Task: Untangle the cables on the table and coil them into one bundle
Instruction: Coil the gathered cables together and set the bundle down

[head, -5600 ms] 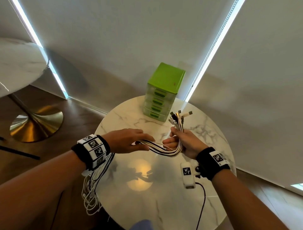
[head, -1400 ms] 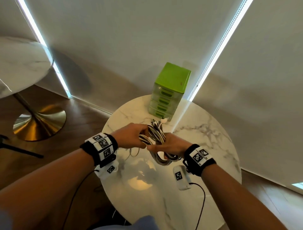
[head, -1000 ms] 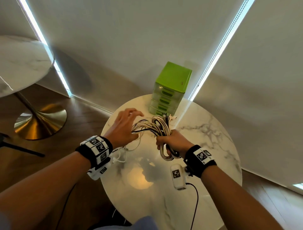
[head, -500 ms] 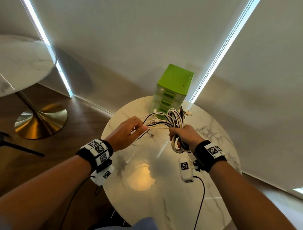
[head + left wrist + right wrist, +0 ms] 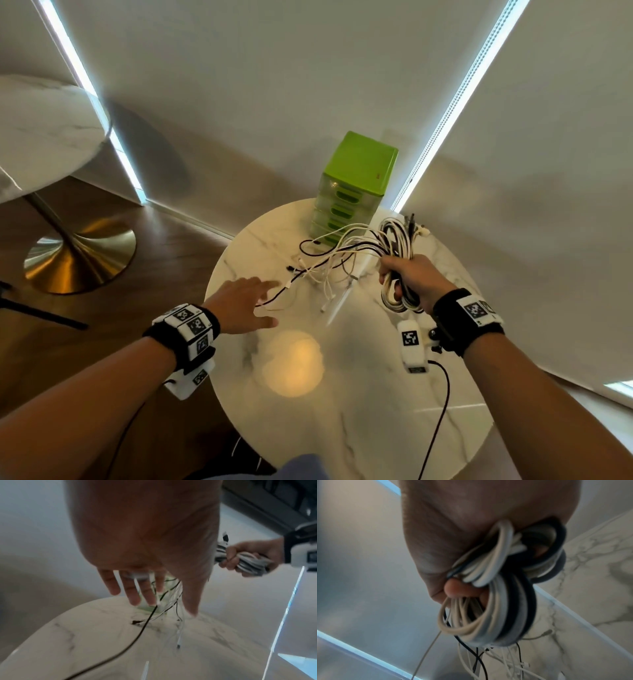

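Round marble table. Most cables coiled in right hand's clenched grip above it; loose tails (maybe a few more wraps) trailing below spread, empty left hand.

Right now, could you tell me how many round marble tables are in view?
2. One marble table is right below the hands, carrying the green drawer unit and loose cable ends. The second table stands at far left on a brass pedestal, partly cut off by the frame.
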### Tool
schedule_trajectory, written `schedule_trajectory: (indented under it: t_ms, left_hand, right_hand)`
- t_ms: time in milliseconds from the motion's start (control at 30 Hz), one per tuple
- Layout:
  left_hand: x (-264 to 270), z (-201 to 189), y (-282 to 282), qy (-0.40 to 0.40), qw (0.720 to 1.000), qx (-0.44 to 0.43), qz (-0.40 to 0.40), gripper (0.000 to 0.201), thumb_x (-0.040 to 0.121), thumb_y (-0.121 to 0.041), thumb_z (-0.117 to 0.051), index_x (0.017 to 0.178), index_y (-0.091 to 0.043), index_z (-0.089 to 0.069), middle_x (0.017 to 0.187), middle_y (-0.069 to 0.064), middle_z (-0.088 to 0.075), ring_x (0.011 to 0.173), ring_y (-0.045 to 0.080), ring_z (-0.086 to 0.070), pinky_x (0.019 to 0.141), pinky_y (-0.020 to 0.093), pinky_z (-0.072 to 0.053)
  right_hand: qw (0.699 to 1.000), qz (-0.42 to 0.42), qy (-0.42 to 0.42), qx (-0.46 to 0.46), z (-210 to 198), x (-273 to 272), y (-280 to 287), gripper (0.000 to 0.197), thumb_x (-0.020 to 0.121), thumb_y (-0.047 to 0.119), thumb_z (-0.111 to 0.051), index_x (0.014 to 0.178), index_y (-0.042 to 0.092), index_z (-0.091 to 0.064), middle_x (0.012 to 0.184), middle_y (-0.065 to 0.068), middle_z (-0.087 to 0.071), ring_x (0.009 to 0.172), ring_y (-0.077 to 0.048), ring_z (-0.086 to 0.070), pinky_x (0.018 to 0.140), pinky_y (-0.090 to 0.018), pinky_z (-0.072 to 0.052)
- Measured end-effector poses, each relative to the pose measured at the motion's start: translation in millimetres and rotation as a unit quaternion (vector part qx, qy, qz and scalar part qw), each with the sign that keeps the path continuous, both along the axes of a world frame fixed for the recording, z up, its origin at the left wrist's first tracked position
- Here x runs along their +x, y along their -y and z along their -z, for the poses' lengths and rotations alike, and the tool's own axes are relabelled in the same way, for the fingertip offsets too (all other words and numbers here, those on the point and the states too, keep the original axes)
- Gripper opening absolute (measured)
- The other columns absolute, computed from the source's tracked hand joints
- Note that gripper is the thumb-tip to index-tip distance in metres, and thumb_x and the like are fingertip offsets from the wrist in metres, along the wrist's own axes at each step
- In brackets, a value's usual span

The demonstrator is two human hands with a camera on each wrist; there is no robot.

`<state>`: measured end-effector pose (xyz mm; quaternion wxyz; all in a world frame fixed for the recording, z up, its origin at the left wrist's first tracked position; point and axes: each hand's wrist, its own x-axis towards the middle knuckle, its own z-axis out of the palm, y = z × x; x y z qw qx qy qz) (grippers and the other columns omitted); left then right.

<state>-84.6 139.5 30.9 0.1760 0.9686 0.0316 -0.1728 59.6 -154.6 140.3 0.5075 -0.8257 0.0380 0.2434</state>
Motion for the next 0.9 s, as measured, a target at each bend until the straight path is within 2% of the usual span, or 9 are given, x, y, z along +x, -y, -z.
schedule_trajectory:
  t_ms: [100,200,300,367,433,533,633,767,900]
  left_hand:
    - [7,-2,15,0.132,0.989,-0.060,-0.003,0.114,0.079,-0.070,-0.068,0.162,-0.029,-0.001,0.159,0.004,-0.023,0.147,0.027,-0.025,0.122,0.047,-0.019]
    - [21,-18,34,0.282,0.950,-0.129,0.031,0.106,0.082,-0.064,-0.068,0.161,-0.022,-0.010,0.162,0.007,-0.021,0.150,0.025,-0.022,0.123,0.047,-0.022]
    - [41,-32,55,0.349,0.926,-0.127,0.065,0.099,0.085,-0.055,-0.070,0.160,-0.015,-0.018,0.162,0.009,-0.024,0.149,0.026,-0.024,0.122,0.042,-0.019]
    - [57,-34,67,0.335,0.933,-0.110,0.070,0.087,0.090,-0.053,-0.066,0.157,-0.016,-0.026,0.160,0.008,-0.032,0.149,0.027,-0.028,0.124,0.045,-0.018]
    - [68,-36,72,0.269,0.950,-0.149,0.055,0.055,0.097,-0.049,-0.060,0.143,-0.021,-0.045,0.143,0.004,-0.053,0.137,0.025,-0.046,0.121,0.051,-0.026]
    - [69,-41,74,0.147,0.951,-0.273,0.016,0.028,0.102,-0.045,-0.055,0.120,-0.024,-0.052,0.102,0.000,-0.070,0.092,0.022,-0.067,0.087,0.048,-0.054]
    - [63,-42,80,0.107,0.933,-0.342,-0.021,0.026,0.105,-0.041,-0.051,0.122,-0.022,-0.051,0.094,0.000,-0.070,0.086,0.021,-0.068,0.081,0.043,-0.057]
    - [66,-52,89,0.088,0.852,-0.501,-0.123,0.014,0.097,-0.027,-0.057,0.105,-0.016,-0.056,0.089,0.005,-0.062,0.072,0.021,-0.056,0.075,0.044,-0.052]
    - [74,-71,100,0.102,0.785,-0.576,-0.204,0.014,0.096,0.000,-0.055,0.095,-0.013,-0.050,0.072,0.000,-0.053,0.061,0.013,-0.048,0.062,0.031,-0.043]
  right_hand:
    - [0.999,-0.036,-0.005,-0.007,-1,-5,-4,0.019,0.082,0.015,-0.067,0.067,0.003,-0.070,0.068,-0.012,-0.068,0.038,-0.016,-0.047,0.041,-0.022,-0.036]
    - [0.995,-0.098,-0.024,-0.025,-5,-11,-5,0.020,0.086,0.012,-0.064,0.071,0.000,-0.070,0.063,-0.007,-0.068,0.038,-0.015,-0.048,0.043,-0.022,-0.037]
    - [0.985,-0.168,-0.033,-0.038,-9,-21,-5,0.020,0.088,0.012,-0.063,0.073,0.001,-0.070,0.064,-0.005,-0.070,0.045,-0.017,-0.052,0.048,-0.023,-0.043]
    - [0.978,-0.199,-0.044,-0.034,-9,-25,-7,0.019,0.087,0.011,-0.063,0.075,0.001,-0.073,0.070,-0.007,-0.074,0.059,-0.017,-0.061,0.063,-0.028,-0.051]
    - [0.973,-0.223,-0.055,-0.016,-8,-29,-7,0.014,0.086,0.010,-0.066,0.083,0.001,-0.077,0.086,-0.014,-0.078,0.079,-0.021,-0.064,0.077,-0.035,-0.050]
    - [0.976,-0.188,-0.089,0.063,-4,-31,-4,0.013,0.087,0.001,-0.064,0.091,-0.006,-0.073,0.091,-0.023,-0.075,0.091,-0.033,-0.070,0.077,-0.034,-0.053]
    - [0.970,-0.142,-0.125,0.152,-4,-36,-3,0.008,0.090,-0.003,-0.058,0.087,-0.006,-0.065,0.076,-0.021,-0.066,0.081,-0.040,-0.072,0.067,-0.035,-0.059]
    - [0.981,-0.181,-0.021,0.070,-3,-34,-7,0.019,0.094,0.021,-0.070,0.087,0.004,-0.067,0.068,-0.013,-0.066,0.068,-0.033,-0.069,0.064,-0.033,-0.058]
    - [0.967,-0.241,0.078,-0.023,3,-36,-15,0.031,0.086,0.049,-0.075,0.078,0.021,-0.065,0.070,-0.009,-0.074,0.065,-0.021,-0.072,0.072,-0.034,-0.060]
